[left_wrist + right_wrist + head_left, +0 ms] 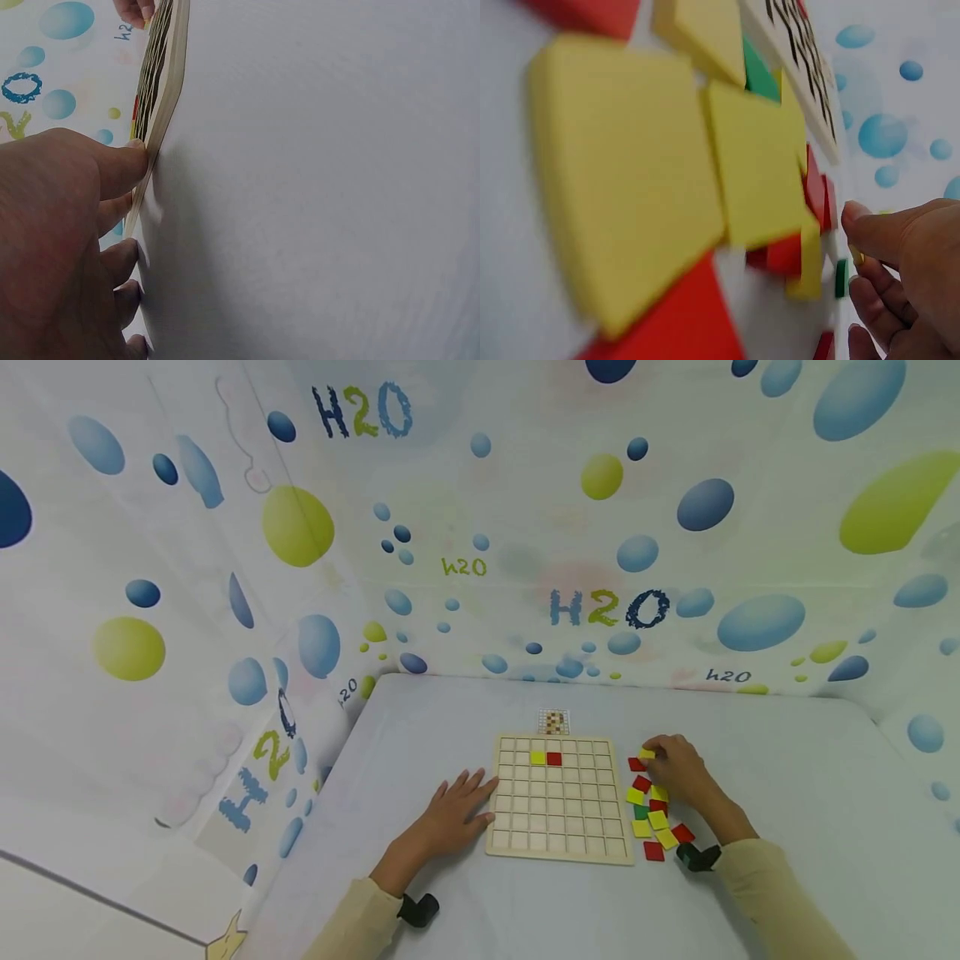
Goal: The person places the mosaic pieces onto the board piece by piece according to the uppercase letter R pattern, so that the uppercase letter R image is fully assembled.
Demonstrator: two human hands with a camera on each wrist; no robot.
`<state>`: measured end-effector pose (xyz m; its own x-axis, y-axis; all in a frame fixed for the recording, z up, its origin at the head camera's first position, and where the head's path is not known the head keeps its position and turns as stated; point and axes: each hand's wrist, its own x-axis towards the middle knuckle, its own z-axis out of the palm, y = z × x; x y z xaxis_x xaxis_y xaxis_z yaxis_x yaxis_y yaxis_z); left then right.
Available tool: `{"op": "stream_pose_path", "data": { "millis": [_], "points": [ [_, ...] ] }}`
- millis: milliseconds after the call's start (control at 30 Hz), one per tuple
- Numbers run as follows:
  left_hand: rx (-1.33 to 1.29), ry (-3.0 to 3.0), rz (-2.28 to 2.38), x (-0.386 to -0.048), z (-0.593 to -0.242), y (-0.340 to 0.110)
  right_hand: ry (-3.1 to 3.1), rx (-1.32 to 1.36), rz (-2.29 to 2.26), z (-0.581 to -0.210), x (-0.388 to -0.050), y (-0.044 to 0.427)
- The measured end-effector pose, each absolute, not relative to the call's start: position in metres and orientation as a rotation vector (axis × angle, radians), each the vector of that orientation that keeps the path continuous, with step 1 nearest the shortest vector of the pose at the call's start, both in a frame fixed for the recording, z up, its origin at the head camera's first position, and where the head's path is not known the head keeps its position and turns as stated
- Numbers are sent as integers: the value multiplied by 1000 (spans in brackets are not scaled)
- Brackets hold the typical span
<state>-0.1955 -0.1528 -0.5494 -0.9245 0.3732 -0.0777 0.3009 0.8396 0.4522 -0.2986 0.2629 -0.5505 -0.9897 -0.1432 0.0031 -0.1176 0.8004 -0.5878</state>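
A wooden grid board (pixel 558 847) lies flat on the table, with a yellow tile (pixel 537 758) and a red tile (pixel 554 759) side by side in one of its upper rows. My left hand (pixel 455 814) rests at the board's left edge with fingers spread; in the left wrist view the thumb (pixel 124 169) touches the board's side (pixel 176 71). Beyond the board's right edge, my right hand (pixel 678 768) pinches a yellow tile (pixel 856 256) between thumb and fingers. Beneath and nearer me lie several loose tiles, yellow (pixel 657 821), red (pixel 654 851) and green (pixel 641 812), some overlapping.
A small printed pattern card (pixel 553 722) lies just behind the board. White table cloth (pixel 420 727) surrounds everything, and a backdrop (pixel 517 602) with blue and green dots rises behind the table. Each wrist wears a black camera (pixel 418 910).
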Motion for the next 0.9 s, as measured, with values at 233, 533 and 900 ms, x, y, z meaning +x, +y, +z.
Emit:
{"op": "stream_pose_path", "data": {
  "millis": [233,533,900],
  "points": [
    [526,2858,652,-194,-550,-154,2904,-354,-1048,-548,-302,229],
    [532,2861,671,-193,-550,-155,2881,-525,-1055,-550,-301,183],
    [547,2863,667,-192,-551,-158,2862,-670,-1055,-551,-295,163]
  ]
}}
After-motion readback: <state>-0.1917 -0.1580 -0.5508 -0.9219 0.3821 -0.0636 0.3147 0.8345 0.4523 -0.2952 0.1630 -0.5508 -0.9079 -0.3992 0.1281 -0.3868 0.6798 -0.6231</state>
